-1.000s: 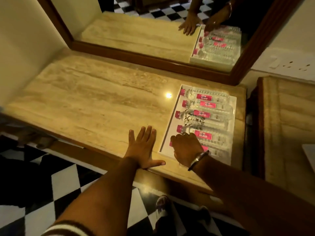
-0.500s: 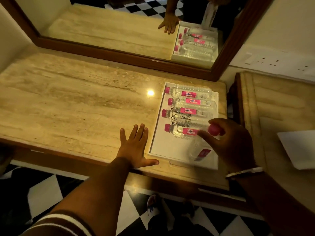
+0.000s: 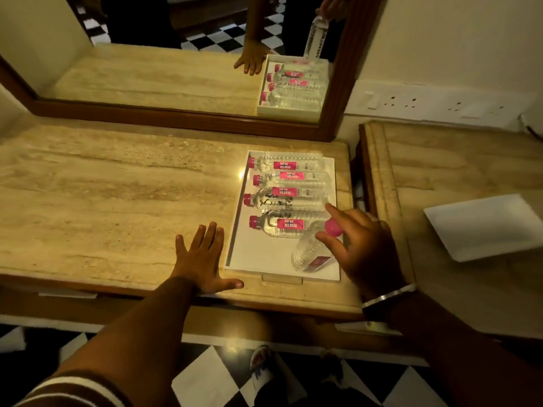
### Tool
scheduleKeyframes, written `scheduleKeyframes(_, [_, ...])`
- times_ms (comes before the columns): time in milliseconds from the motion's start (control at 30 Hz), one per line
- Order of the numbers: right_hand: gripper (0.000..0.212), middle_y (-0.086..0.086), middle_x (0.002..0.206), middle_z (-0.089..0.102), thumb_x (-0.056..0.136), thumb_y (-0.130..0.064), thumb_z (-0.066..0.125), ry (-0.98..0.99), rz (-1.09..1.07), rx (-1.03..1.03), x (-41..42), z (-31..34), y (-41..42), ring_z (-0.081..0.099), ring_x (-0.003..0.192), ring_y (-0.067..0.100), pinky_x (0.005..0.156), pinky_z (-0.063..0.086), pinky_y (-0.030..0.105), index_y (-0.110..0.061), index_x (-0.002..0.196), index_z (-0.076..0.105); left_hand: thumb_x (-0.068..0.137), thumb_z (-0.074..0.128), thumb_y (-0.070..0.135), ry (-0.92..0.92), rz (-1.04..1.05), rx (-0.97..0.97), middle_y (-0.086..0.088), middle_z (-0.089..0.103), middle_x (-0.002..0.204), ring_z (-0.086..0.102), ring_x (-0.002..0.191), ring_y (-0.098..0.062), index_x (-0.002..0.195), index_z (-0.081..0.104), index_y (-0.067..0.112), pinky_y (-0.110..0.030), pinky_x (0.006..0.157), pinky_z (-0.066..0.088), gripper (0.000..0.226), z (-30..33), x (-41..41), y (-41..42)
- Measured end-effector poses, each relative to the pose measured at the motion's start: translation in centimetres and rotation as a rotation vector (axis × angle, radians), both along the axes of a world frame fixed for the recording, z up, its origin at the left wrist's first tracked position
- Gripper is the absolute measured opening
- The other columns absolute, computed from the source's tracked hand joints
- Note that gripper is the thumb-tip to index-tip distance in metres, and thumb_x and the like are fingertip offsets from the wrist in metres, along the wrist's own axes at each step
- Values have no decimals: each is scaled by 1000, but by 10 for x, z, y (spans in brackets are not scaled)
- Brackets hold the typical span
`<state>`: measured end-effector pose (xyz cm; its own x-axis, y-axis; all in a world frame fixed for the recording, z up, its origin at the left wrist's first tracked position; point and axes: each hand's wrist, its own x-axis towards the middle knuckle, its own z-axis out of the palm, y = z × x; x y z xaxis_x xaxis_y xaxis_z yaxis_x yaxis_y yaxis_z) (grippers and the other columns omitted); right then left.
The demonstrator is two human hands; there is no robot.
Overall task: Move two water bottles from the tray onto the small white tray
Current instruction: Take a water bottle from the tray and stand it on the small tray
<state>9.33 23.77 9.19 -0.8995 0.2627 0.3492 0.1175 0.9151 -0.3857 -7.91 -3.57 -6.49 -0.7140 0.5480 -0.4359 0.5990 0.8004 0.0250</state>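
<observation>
A white tray (image 3: 258,257) lies on the marble counter with several clear water bottles (image 3: 289,179) in it, each with a pink cap and pink label, lying on their sides. My right hand (image 3: 363,245) grips one water bottle (image 3: 308,252) by its pink cap and holds it tilted above the tray's near right corner. My left hand (image 3: 202,257) rests flat on the counter just left of the tray, fingers spread. The small white tray (image 3: 484,226) sits on the separate counter to the right, with nothing on it.
A wood-framed mirror (image 3: 182,121) stands behind the counter and reflects the tray and hands. Wall sockets (image 3: 426,102) are at the right. A gap separates the two counters (image 3: 357,177). Black-and-white checkered floor (image 3: 205,380) lies below.
My right hand picked a bottle out of the tray's near end by its cap and lifted it. The view shifted left, bringing the small white tray into sight. My left hand stayed put.
</observation>
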Motion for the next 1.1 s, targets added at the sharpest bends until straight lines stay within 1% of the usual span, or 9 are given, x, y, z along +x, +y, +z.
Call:
scheduleKeyframes(167, [56,2,110,68,77,-43,70,178,-62,-258,40,46,39,63,100,24,82,52,48,-19,126,56,40,25,114,3,95,40,-9,-28,163,-23,149,-32,152,-26,18,-72,112,-15,157,36,4,21])
scheduleKeyframes(367, [56,-23,106,58,77,-51,67,281,-15,-412,104,74,123,56,103,0,83,41,10,-35,127,48,33,7,112,111,53,106,-8,-32,159,-25,148,-31,142,-38,17,-67,113,-18,152,82,37,125])
scheduleKeyframes(433, [59,-22,103,58,76,-53,68,271,24,-418,126,80,158,56,103,-1,85,38,6,-36,128,47,39,11,111,123,4,188,-7,-28,161,-25,148,-28,149,-31,19,-66,114,-19,149,90,65,180])
scheduleKeyframes(533, [63,-16,99,63,74,-51,68,218,93,-414,146,82,208,57,102,1,88,38,11,-37,130,44,45,17,111,107,-56,271,-5,-23,164,-25,148,-25,153,-23,22,-67,115,-16,146,93,104,258])
scheduleKeyframes(667, [67,-15,99,64,74,-51,68,173,151,-373,159,84,267,55,102,-2,86,35,8,-42,132,38,47,25,112,105,-110,385,-2,-25,160,-27,147,-24,135,-47,41,-65,113,-23,134,86,157,343])
scheduleKeyframes(767, [67,-13,100,63,73,-51,67,182,167,-352,158,89,296,53,98,-3,84,35,7,-37,132,39,51,38,109,93,-60,409,-4,-25,163,-29,147,-23,152,-28,26,-58,112,-28,147,80,189,376])
scheduleKeyframes(833, [67,-11,101,62,73,-52,66,205,174,-344,154,91,308,55,99,6,86,38,15,-31,132,41,51,40,109,92,15,469,-6,-19,166,-23,149,-24,156,-17,20,-53,113,-26,150,76,208,389])
scheduleKeyframes(1000, [67,2,99,69,74,-48,66,250,201,-363,137,88,323,62,97,17,86,43,25,-19,131,45,57,46,105,101,84,454,-11,-13,167,-24,149,-24,157,-14,16,-39,113,-27,147,68,235,399])
scheduleKeyframes(1100, [68,4,99,70,73,-41,73,235,206,-382,125,81,323,63,98,20,88,46,31,-16,130,46,59,45,104,105,89,394,-14,-12,167,-23,150,-26,157,-12,12,-44,121,-17,147,69,232,400])
